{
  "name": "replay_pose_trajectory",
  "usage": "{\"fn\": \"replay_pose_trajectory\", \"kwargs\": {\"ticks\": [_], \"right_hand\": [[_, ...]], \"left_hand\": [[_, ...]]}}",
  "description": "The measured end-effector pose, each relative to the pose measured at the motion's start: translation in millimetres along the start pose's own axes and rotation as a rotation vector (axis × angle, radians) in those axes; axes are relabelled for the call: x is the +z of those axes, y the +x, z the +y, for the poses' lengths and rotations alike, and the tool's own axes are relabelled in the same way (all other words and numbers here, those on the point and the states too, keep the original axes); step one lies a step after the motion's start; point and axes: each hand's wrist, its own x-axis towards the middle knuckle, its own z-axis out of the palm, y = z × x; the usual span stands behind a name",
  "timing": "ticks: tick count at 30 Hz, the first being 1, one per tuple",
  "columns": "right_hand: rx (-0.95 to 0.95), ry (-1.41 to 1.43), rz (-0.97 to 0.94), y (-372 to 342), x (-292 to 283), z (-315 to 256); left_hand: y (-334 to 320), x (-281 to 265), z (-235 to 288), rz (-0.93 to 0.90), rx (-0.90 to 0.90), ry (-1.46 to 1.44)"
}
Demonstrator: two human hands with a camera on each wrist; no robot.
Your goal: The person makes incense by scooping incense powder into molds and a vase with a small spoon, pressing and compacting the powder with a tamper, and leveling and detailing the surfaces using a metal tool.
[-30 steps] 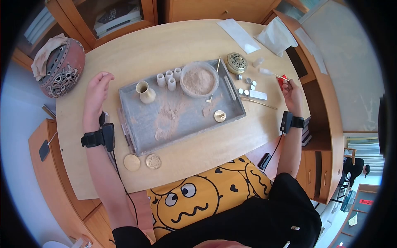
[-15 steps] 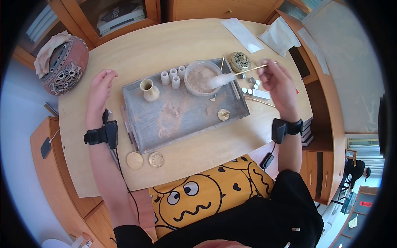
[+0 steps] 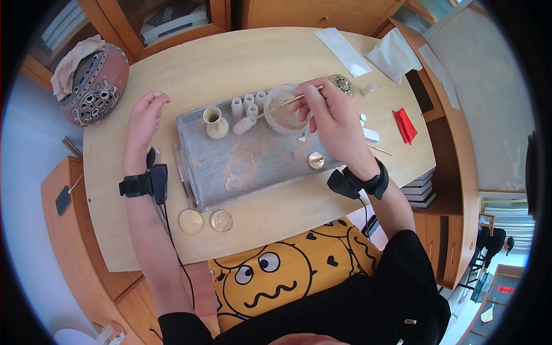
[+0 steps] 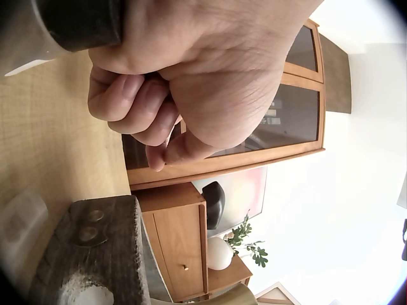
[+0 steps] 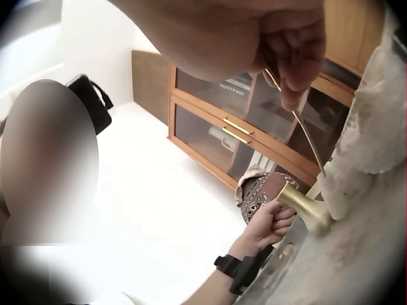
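Note:
My right hand (image 3: pixel 336 122) pinches a thin golden stick (image 3: pixel 287 103) above the grey tray (image 3: pixel 270 175). A whitish, rounded head (image 3: pixel 245 125) sits at the stick's far end, low beside several small white vials (image 3: pixel 237 107); I cannot tell whether it is bristles or a vial. To its left stands a pale gold vase (image 3: pixel 215 125). Partly behind the right hand is a bowl (image 3: pixel 268 119) of pinkish powder. My left hand (image 3: pixel 142 123) is idle left of the tray, fingers loosely curled, holding nothing.
Powder is scattered on the tray, where a gold knobbed piece (image 3: pixel 316 160) sits. Two gold discs (image 3: pixel 191 221) lie at the front left. A patterned burner (image 3: pixel 341 84), a red pouch (image 3: pixel 406 126) and a white bag (image 3: pixel 394 53) are at right; a large pot (image 3: pixel 95 89) stands left.
My right hand has swung left from beside the red pouch to over the tray, bringing the white-headed golden stick near the vials and vase. The left hand stays in place.

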Motion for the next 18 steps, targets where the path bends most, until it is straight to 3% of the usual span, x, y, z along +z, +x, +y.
{"fn": "replay_pose_trajectory", "kwargs": {"ticks": [10, 18], "right_hand": [[-0.37, -0.421, 0.035, 4, 17, -16], [-0.631, -0.476, 0.041, 9, 28, -22]], "left_hand": [[0, 0, -1, 0.0, -0.005, -0.01], [1, -1, -1, -0.006, -0.006, -0.004]]}}
